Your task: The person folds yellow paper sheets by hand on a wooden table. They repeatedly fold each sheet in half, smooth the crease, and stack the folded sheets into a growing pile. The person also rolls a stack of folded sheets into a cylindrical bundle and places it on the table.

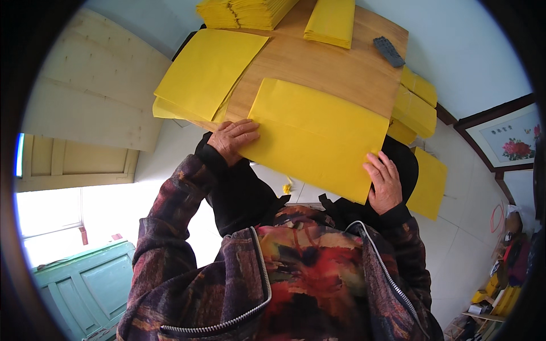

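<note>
A large yellow paper sheet (318,139) lies across the near edge of the wooden table (290,62) and reaches out over my lap. My left hand (228,141) is closed on its left edge, fingers on top and the thumb hidden. At the lower right corner, my right hand (385,183) grips the sheet's edge with its fingers over the paper. Left of this sheet, a pile of similar yellow sheets (210,71) rests at the table's left side, its lower sheets slightly askew.
Thick yellow paper bundles (244,14) and a folded yellow stack (330,23) sit at the table's far side. A dark grey block (388,51) lies near the right edge. More yellow bundles (418,108) stand beyond it. A framed flower picture (506,139) is at the right.
</note>
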{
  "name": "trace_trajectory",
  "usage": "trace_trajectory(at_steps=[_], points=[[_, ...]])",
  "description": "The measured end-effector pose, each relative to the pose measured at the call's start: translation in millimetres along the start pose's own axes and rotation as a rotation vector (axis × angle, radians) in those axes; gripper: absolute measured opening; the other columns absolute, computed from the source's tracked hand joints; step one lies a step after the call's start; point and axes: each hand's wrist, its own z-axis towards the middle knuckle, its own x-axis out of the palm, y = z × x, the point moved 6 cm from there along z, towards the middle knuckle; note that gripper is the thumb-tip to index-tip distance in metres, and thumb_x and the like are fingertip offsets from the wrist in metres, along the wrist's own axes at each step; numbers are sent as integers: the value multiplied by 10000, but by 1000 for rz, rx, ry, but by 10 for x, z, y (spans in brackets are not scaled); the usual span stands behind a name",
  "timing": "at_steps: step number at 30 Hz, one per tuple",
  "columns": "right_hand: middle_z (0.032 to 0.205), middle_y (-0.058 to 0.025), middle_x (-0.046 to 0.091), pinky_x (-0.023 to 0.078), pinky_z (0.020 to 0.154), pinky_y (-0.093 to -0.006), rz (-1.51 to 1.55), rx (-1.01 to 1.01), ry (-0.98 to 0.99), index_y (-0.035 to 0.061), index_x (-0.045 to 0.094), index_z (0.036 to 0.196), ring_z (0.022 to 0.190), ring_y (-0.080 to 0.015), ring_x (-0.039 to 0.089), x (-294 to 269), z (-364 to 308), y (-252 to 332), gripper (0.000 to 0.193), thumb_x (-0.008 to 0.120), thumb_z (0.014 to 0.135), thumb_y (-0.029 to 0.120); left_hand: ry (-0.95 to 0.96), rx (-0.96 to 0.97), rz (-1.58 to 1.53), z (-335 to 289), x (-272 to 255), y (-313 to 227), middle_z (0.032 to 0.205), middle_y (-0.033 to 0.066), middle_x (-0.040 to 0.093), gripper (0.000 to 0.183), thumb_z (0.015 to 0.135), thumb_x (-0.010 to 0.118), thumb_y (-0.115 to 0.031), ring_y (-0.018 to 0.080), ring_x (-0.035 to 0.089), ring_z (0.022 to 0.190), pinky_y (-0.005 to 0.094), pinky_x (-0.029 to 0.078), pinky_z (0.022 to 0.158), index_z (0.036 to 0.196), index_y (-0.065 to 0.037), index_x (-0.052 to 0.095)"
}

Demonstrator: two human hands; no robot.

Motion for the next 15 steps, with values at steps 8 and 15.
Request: trace_trajectory(at_steps=[8, 15], points=[[1263, -61, 581, 389, 1032, -439, 45, -2, -103, 61, 616, 1039, 1264, -308, 454, 7, -1, -82, 308, 625, 741, -15, -95, -85, -167, 8, -28, 34, 1188, 56, 630, 349, 688, 768, -150, 270, 561, 1174, 448, 427, 939, 1019, -134, 659], [1170, -70, 647, 455, 956, -414, 215, 83, -189, 72, 637, 959, 1189, -335, 526, 44, 2, -171, 218, 642, 765, -27, -140, -110, -370, 80, 8, 160, 1079, 84, 669, 227, 690, 743, -35, 279, 617, 1056, 378, 475, 888, 904, -85, 688]])
